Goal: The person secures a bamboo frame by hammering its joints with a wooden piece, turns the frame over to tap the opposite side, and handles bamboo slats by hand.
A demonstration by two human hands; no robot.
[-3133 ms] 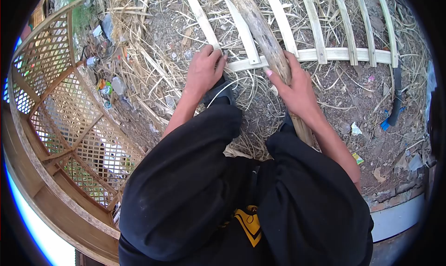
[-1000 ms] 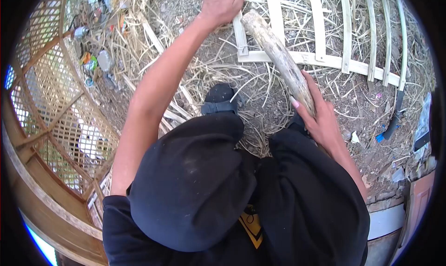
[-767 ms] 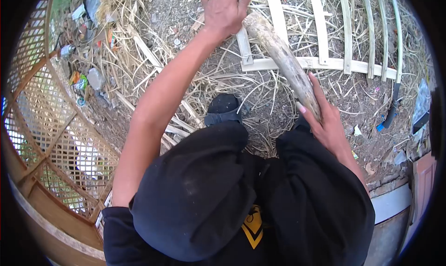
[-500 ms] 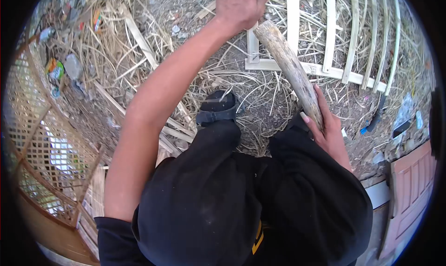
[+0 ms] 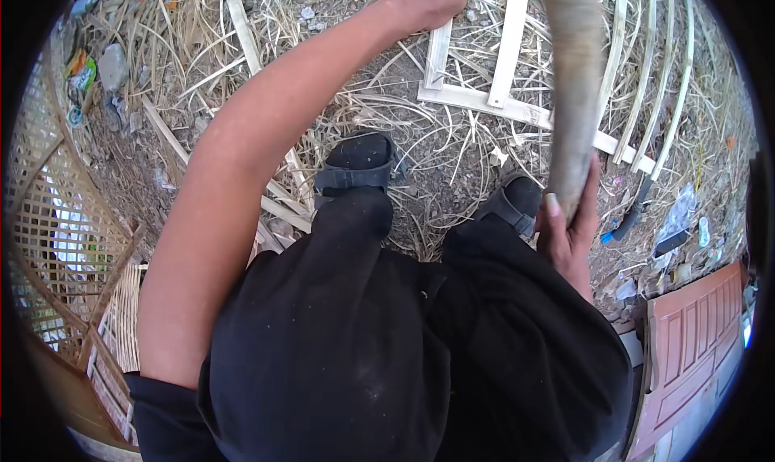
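My right hand [image 5: 571,240] is closed round the lower end of a thick wooden stick [image 5: 575,99], whose upper part is blurred and crosses in front of the slats. At the top edge, my left hand [image 5: 429,0] is by the upper end of the leftmost pale slat [image 5: 437,58]; its fingers are mostly cut off by the frame. Several pale slats join a long crosspiece [image 5: 517,107] lying on the ground, and the stick covers part of it. A dark-handled tool [image 5: 634,212] lies at the crosspiece's right end.
My sandalled feet [image 5: 355,159] stand below the crosspiece. Plant strips and dry litter cover the ground [image 5: 436,171]. A lattice panel [image 5: 64,220] stands at the left, a reddish door panel [image 5: 694,333] at lower right. A stone [image 5: 113,66] and plastic scraps lie at upper left.
The stick has swung from a slant to nearly upright in my right hand, its top moving right. My left hand has gone from the near crosspiece to the frame's top edge. The view has shifted.
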